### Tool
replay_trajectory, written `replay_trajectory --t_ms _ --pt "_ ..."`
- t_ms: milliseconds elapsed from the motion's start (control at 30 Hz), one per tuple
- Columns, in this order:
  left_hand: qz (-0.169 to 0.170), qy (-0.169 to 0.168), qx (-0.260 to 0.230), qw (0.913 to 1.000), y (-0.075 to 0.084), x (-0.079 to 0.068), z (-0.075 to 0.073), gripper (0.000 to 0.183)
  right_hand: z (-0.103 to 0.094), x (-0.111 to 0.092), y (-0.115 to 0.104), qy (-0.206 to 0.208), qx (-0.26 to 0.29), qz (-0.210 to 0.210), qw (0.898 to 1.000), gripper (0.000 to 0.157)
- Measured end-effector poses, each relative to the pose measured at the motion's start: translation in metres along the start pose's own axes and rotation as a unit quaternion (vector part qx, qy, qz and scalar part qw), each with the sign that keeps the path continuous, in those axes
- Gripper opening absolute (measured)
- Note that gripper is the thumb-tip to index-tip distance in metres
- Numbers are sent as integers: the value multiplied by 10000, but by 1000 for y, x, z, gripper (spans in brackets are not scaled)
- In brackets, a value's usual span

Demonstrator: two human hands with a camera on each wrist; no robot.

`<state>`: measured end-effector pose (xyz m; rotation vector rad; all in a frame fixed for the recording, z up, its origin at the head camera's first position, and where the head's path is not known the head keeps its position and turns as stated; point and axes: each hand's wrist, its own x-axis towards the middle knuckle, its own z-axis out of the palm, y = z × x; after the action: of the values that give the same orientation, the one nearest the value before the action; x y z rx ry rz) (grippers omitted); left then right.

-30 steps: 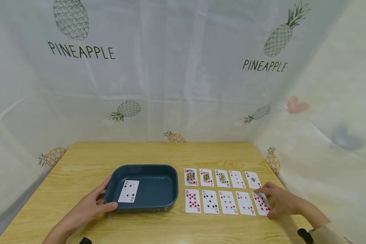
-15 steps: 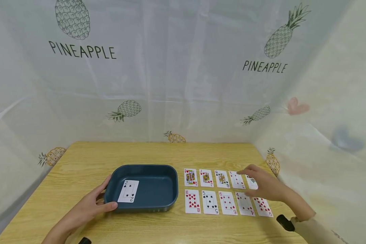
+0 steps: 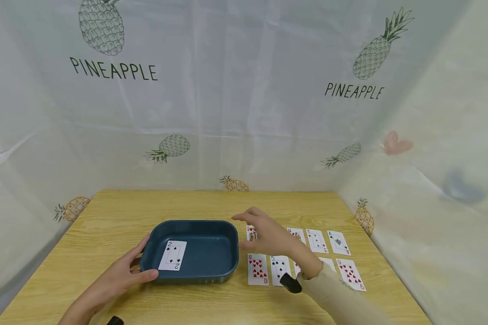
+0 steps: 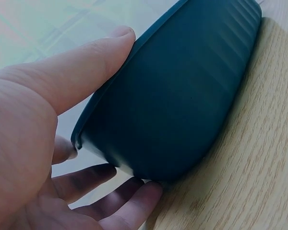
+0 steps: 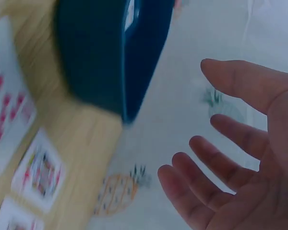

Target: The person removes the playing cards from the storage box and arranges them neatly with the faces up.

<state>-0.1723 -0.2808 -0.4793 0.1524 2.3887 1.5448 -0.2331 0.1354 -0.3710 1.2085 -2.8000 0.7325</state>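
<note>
A dark blue rectangular tray stands on the table, its ribbed side filling much of the left wrist view. My left hand holds its left end, thumb at the near rim and fingertips against the outer wall. Inside the tray, a two of spades lies face up at the left. With fingers spread and nothing held, my right hand hovers by the tray's right rim. It covers the jack and part of the king of hearts; the forearm hides parts of other cards.
Two rows of face-up playing cards lie right of the tray, including a ten of hearts, a nine of hearts and an ace of spades. Behind the wooden table hangs a pineapple-print curtain.
My right hand has left the nine of hearts and swung left over the cards to the tray's right rim. The nine stays at its place. My left hand keeps its hold.
</note>
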Motion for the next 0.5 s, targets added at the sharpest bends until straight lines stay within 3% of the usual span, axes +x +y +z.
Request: replay_trajectory --t_ms 233,500 --pt "15 10 -14 10000 3 0 0 108 53 55 -33 -581 -10 373 9976 70" --pt "28 -90 -77 9999 2 0 0 105 120 91 -59 -773 -193 870 9930 77"
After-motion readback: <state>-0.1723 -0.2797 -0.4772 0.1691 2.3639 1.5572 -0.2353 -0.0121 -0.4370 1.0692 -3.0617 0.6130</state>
